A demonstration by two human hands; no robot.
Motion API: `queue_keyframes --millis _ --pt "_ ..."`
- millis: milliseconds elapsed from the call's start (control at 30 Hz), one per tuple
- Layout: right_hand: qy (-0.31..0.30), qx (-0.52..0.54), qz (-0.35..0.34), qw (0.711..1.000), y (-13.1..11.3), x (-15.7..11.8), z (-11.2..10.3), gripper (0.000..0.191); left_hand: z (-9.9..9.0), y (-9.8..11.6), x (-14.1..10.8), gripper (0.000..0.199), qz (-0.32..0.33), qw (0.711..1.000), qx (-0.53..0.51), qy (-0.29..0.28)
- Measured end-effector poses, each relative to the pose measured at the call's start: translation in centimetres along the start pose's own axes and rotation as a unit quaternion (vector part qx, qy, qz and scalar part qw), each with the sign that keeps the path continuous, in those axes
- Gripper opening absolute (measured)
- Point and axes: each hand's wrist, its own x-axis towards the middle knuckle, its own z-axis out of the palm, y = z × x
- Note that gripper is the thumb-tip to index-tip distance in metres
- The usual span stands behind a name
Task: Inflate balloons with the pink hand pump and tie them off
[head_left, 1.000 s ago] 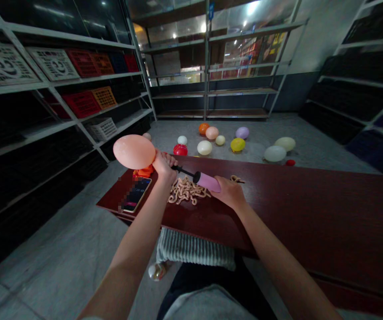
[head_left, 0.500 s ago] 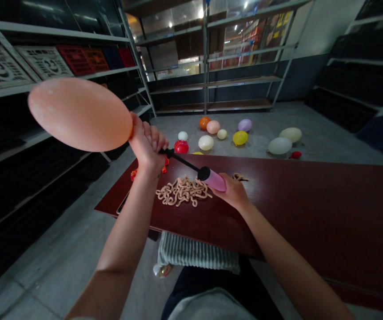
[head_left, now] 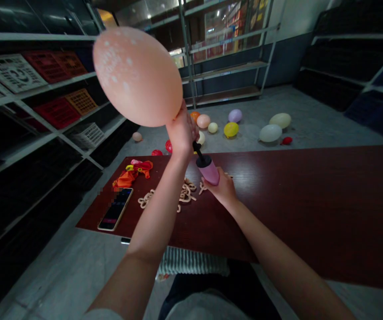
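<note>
A large inflated peach balloon (head_left: 141, 80) with pale print rises above my left hand (head_left: 182, 131), whose closed fingers wrap around its neck and the black end of a balloon pump. Below, my right hand (head_left: 223, 189) grips the pink barrel of the balloon pump (head_left: 209, 171). Only a short length of black rod shows between the hands. Where the balloon meets the nozzle is hidden by my left fingers. Under my forearms, a pile of beige long balloons (head_left: 188, 191) lies on the dark red table (head_left: 294, 200).
Uninflated orange, red and yellow balloons (head_left: 126, 178) lie at the table's left, above a phone (head_left: 115, 209). Several inflated balloons, including a yellow one (head_left: 231, 130) and a white one (head_left: 270, 133), rest on the floor beyond. Metal shelves with crates (head_left: 14, 73) stand at left.
My left hand and the peach balloon have moved right and up in view. The hands are closer together, with less pump rod showing. The view has turned slightly, revealing the phone.
</note>
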Motion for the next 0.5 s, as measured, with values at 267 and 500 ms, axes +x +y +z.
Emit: queue_keyframes --millis 267,500 --pt "0.000 -0.058 0.009 0.998 0.1 0.3 0.2 0.039 -2.3 -5.7 -1.8 0.060 -0.086 0.995 -0.026 0.041" --pt "-0.036 -0.116 -0.063 0.991 -0.9 -0.4 0.0 0.041 -7.3 -4.3 -2.2 0.055 -0.103 0.982 -0.086 0.135"
